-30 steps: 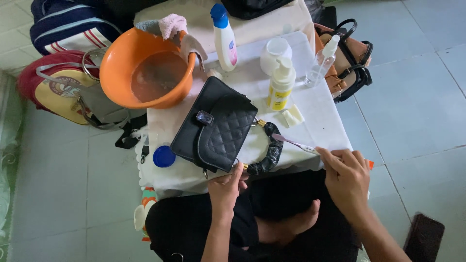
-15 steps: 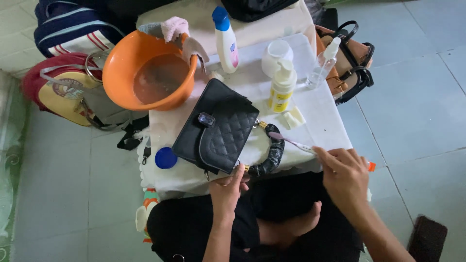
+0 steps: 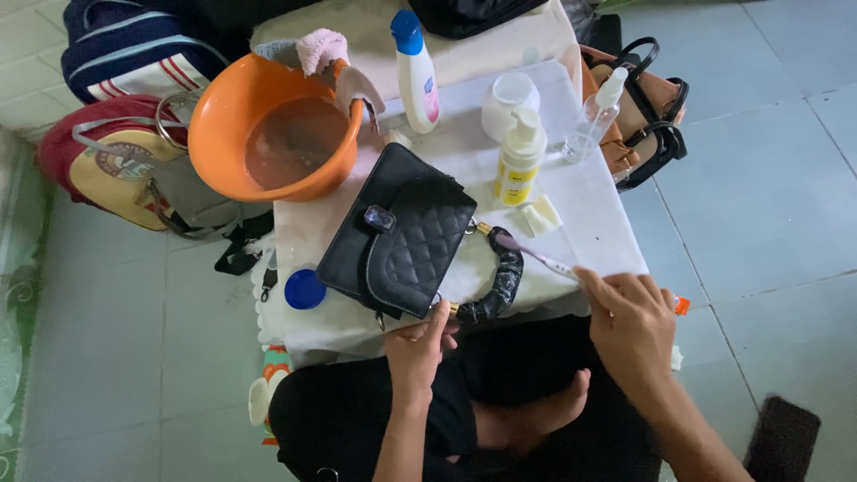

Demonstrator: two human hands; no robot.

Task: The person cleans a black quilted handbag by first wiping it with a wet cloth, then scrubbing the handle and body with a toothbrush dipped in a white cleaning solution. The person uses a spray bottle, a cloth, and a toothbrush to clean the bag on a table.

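A black quilted handbag (image 3: 402, 236) lies flat on a small white-covered table (image 3: 589, 205), its curved black handle (image 3: 500, 281) toward me. My left hand (image 3: 420, 344) grips the near end of that handle at the bag's lower corner. In my right hand (image 3: 629, 321) is a toothbrush (image 3: 536, 254), whose bristle end rests on the far end of the handle near the gold link.
An orange basin (image 3: 286, 134) of water with cloths on its rim stands at the table's back left. Behind the bag are a blue-capped white bottle (image 3: 415, 71), a yellow pump bottle (image 3: 518, 161), a clear spray bottle (image 3: 596, 112), a white jar (image 3: 509, 98). A blue lid (image 3: 305, 288) lies left of the bag. Bags sit on the floor around.
The view has shifted slightly. My right hand has slid the toothbrush a little along the handle; my left hand keeps its grip on the handle end.
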